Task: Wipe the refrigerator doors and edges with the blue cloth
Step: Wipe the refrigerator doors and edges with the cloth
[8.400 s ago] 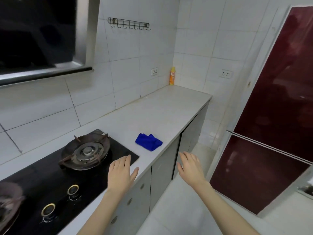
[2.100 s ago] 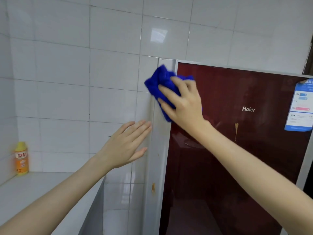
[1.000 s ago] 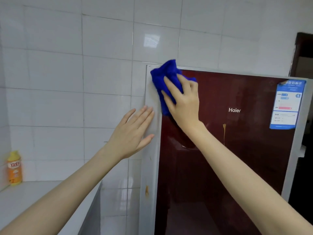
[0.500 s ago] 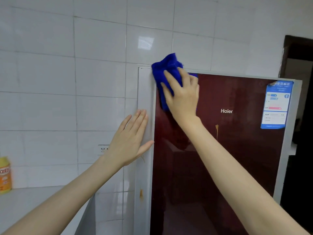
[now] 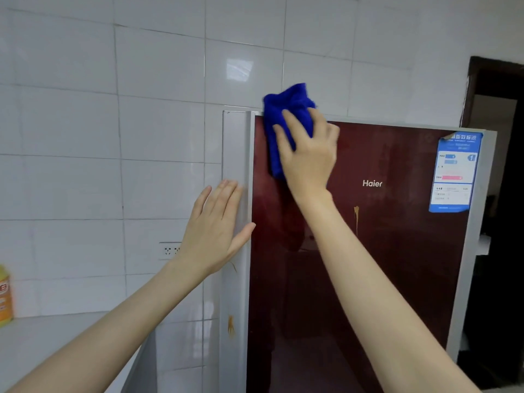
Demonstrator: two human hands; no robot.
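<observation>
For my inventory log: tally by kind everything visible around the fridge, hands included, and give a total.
Hands: 2, left hand, right hand
Blue cloth: 1
Refrigerator: 1
Sticker: 1
Orange bottle: 1
Wall socket: 1
Total: 7

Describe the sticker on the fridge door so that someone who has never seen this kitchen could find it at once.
Find the dark red fridge door and look to its top right corner, right of the white Haier logo. The sticker sits there: a blue-and-white printed label with a curled top corner, unlike the other blue thing, the crumpled cloth under the right hand at top left.
</observation>
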